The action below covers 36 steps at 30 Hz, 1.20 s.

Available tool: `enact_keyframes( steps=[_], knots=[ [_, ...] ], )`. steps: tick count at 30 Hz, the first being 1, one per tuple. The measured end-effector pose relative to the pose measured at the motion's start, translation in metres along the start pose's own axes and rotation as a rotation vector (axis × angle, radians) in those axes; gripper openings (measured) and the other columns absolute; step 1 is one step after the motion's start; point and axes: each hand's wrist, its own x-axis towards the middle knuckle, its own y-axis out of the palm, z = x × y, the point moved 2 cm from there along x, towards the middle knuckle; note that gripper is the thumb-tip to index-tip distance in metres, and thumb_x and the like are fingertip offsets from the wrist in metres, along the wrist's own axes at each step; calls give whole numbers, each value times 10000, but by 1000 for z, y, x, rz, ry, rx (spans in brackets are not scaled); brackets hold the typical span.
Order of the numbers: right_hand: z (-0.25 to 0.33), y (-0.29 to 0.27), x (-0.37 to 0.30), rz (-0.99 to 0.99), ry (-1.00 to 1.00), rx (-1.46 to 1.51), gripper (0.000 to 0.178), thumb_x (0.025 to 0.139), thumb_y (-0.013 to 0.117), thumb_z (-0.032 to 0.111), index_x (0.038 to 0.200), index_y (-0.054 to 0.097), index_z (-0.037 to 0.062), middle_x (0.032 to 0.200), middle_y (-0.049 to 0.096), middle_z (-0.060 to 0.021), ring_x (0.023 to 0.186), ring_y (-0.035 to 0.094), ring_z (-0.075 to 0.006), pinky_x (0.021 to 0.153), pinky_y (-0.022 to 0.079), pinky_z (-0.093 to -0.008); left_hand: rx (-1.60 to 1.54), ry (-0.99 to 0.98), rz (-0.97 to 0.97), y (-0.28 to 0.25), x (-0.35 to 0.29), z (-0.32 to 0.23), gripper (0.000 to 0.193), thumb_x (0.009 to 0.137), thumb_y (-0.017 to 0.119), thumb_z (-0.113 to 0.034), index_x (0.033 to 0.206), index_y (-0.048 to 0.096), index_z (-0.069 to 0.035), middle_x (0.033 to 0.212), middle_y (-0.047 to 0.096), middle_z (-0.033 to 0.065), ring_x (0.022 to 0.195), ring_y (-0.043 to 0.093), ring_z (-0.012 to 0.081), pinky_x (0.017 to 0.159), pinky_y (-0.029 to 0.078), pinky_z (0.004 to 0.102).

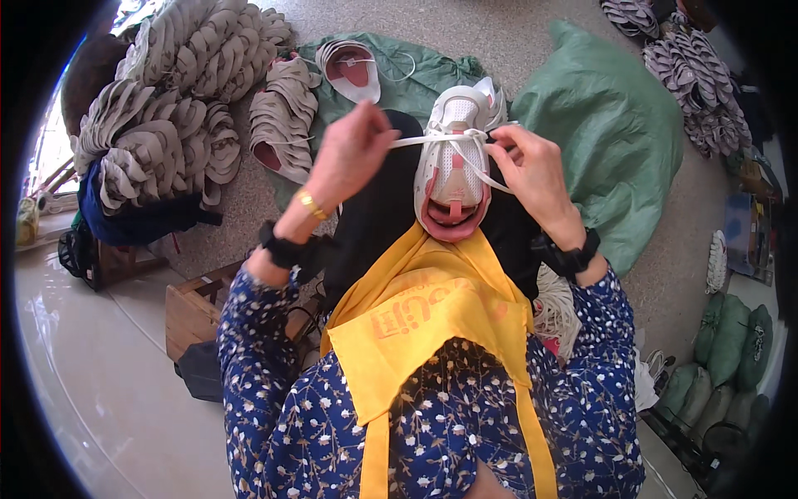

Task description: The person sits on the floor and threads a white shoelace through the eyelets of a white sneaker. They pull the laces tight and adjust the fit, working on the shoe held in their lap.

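I see the left hand (353, 154) and right hand (532, 170) each pinching the white lace (432, 140) tight across the shoe (453, 166) on the lap.

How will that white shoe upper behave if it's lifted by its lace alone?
The white shoe upper has no sole, so it is probably light and floppy. The white lace, pulled between left hand and right hand, looks thin and may slip.

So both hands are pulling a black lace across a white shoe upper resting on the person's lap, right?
Not quite: the lace is white, not black, as the head view shows. The left hand and right hand do pull it across the white shoe upper on the lap.
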Motion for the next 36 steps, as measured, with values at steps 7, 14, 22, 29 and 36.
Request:
enact_keyframes(
  steps=[7, 14, 22, 29, 36],
  knots=[
    [-2, 14, 19, 12, -107, -175, 108, 893, 683, 57, 969, 687, -19, 888, 704, -198, 853, 687, -391, 762, 545, -464, -118, 96, 16, 52, 39, -7, 168, 882, 699, -51, 975, 568, -2, 792, 655, 96, 673, 654, 160, 642, 535, 304],
    [-3, 17, 25, -34, -22, -16, 117, 893, 663, 11, 995, 713, -19, 929, 732, -186, 794, 719, -313, 702, 556, -405, -207, -5, 22, 54, 38, -2, 165, 864, 693, -31, 981, 581, 1, 804, 670, 63, 713, 661, 109, 672, 544, 280],
    [-19, 17, 29, 184, 360, 632, 119, 963, 675, 70, 1049, 722, 3, 851, 704, 8, 628, 577, -15, 511, 412, -192, -88, 45, -16, 59, 39, -1, 128, 889, 687, -55, 969, 612, 12, 798, 693, 69, 701, 670, 108, 656, 544, 277],
    [-25, 20, 27, 280, 423, 840, 136, 1009, 639, 99, 1098, 693, 11, 809, 620, 44, 530, 409, 8, 460, 306, -167, -353, -214, 433, 49, 45, 0, 137, 988, 658, -149, 939, 606, -32, 775, 577, -46, 695, 524, 39, 607, 420, 204],
    [-20, 20, 31, 299, 408, 783, 150, 1019, 648, 136, 1090, 690, 11, 804, 609, 52, 538, 411, 12, 465, 314, -172, -475, -285, 590, 38, 50, -4, 308, 1015, 611, -316, 912, 627, -26, 741, 550, -30, 671, 495, 54, 593, 414, 229]
  ],
)
